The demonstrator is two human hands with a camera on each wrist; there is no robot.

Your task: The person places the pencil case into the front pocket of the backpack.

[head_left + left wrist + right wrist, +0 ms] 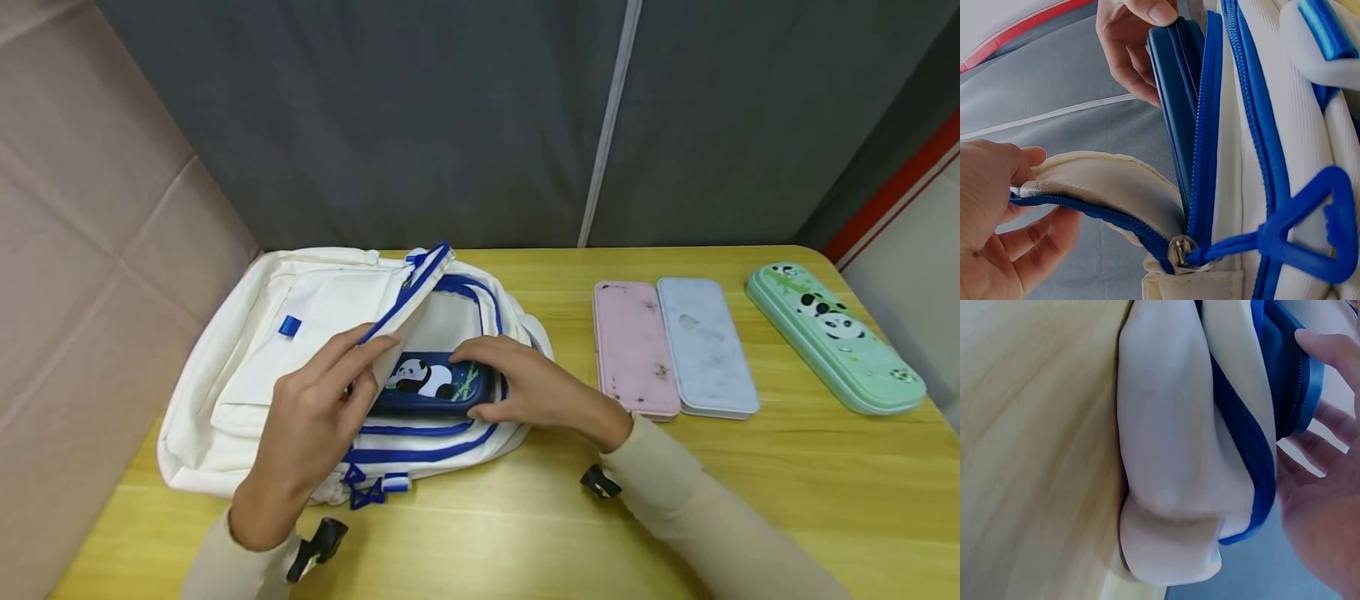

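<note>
A white backpack [247,333] with blue zips lies on the table, its front pocket unzipped. My left hand [311,412] pinches the edge of the pocket flap [1110,178] and holds it raised. Partly inside the pocket is a dark blue pencil case [427,404] with a panda picture; the flap covers its left end. My right hand [536,387] grips the case's right end, thumb on one side and fingers on the other. In the left wrist view, a blue triangular zip pull [1316,228] hangs near the pocket's corner.
To the right on the wooden table [510,533] lie a pink case [636,350] and a pale blue case [708,350], side by side. Farther right is a green panda pencil case [836,337]. A grey curtain [412,125] stands behind, a pinkish padded wall [97,208] at left.
</note>
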